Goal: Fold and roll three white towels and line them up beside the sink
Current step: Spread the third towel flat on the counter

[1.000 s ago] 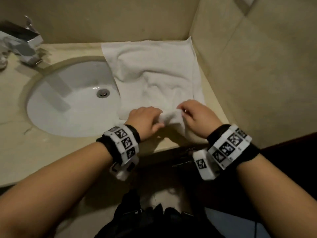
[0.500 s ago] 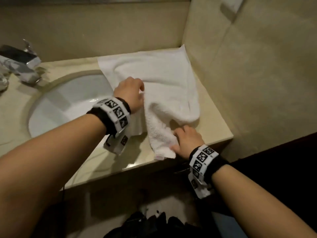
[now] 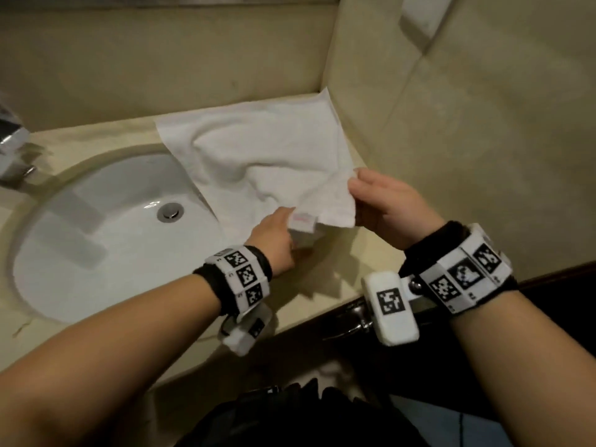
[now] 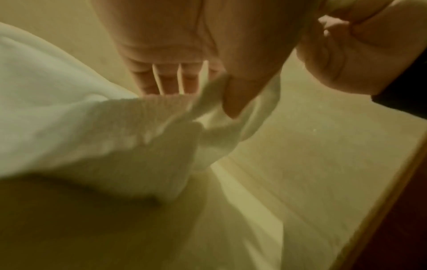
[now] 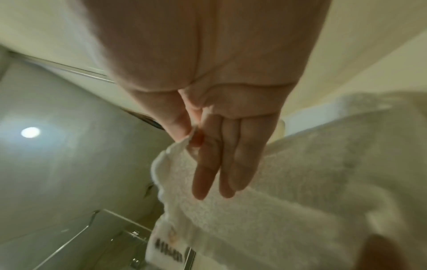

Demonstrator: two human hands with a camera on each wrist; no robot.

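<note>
Right hand (image 3: 383, 204): grip grasping the near right corner of the white terry towel (image 3: 258, 162), pinched between thumb and forefinger, remaining fingers (image 5: 240, 164) laid straight along the cloth; corner lifted off the table (image 3: 322, 285). Left hand (image 3: 274, 240): grip grasping the near edge of the same towel by its small sewn label (image 3: 302, 220), thumb (image 4: 233, 98) pressed onto a fold of cloth. The far part of the towel is spread, rumpled, on the beige stone table just right of the white oval sink (image 3: 106, 233), one edge overlapping the sink's rim, the far corner touching the wall. A chrome tap (image 3: 13, 150) is noted left of the sink.
</note>
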